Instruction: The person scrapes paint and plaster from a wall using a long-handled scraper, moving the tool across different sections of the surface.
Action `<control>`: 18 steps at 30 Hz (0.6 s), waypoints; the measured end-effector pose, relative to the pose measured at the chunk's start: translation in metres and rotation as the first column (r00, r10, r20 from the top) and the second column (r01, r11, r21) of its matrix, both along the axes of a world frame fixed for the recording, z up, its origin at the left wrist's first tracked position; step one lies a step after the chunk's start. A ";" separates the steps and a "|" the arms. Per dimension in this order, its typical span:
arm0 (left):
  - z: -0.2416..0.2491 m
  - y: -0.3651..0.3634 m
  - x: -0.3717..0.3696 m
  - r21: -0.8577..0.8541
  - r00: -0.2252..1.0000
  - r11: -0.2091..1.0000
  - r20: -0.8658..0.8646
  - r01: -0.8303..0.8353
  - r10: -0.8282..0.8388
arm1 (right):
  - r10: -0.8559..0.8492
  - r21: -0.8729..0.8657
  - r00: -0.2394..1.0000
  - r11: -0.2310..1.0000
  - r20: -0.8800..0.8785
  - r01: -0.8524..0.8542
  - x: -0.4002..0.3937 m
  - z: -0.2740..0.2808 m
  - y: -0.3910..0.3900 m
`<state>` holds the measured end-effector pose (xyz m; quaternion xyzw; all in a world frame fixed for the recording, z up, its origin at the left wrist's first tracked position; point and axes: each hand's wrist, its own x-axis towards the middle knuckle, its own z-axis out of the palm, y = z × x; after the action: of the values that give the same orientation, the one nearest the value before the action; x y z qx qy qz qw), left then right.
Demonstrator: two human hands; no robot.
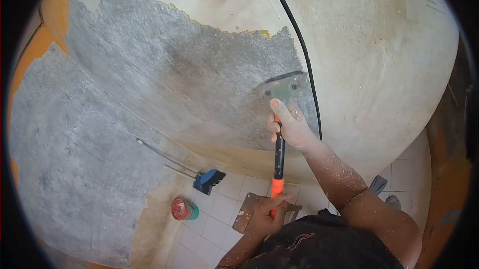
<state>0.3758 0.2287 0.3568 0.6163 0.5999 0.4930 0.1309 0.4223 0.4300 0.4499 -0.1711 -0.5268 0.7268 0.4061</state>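
Note:
A long-handled scraper [279, 156] with a wide blade head and a black and orange handle stands up against the wall, its blade at the edge of the bare grey patch [209, 64]. My right hand [289, 124] is closed round the handle just below the head, thumb up against it. Lower down, the orange grip lies in my left hand [267, 214], fingers wrapped round it near my body. Pale dust and flakes cover my right hand and forearm. Cream paint [369, 69] borders the grey patch above and to the right.
A black cable [303, 44] hangs in front of the wall, close beside the blade. On the tiled floor [219, 214] are a blue dustpan [207, 181], a red and green basket [184, 209] and a brown board [244, 214]. Another grey scraped wall [75, 144] adjoins at left.

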 end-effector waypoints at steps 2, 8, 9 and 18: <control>0.021 0.006 -0.007 0.042 0.999 0.999 -0.029 -0.026 0.027 | 0.023 0.124 0.998 0.992 -0.054 -0.016 -0.003 0.017 0.010; 0.046 0.021 -0.003 0.255 0.955 0.964 0.295 -0.080 0.001 | 0.029 0.139 0.982 0.990 -0.189 -0.003 -0.013 0.057 0.013; 0.037 0.019 -0.005 0.220 0.906 0.973 0.421 -0.064 -0.036 | 0.000 0.174 0.989 0.984 -0.150 0.026 -0.014 0.048 0.014; 0.045 0.026 -0.007 0.251 0.921 0.964 0.390 -0.087 -0.018 | 0.043 0.158 0.979 0.987 -0.199 -0.011 -0.026 0.072 0.010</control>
<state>0.3691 0.2542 0.4022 0.5073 0.5021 0.6829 0.1554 0.3966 0.4399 0.5220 -0.0568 -0.5405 0.7023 0.4598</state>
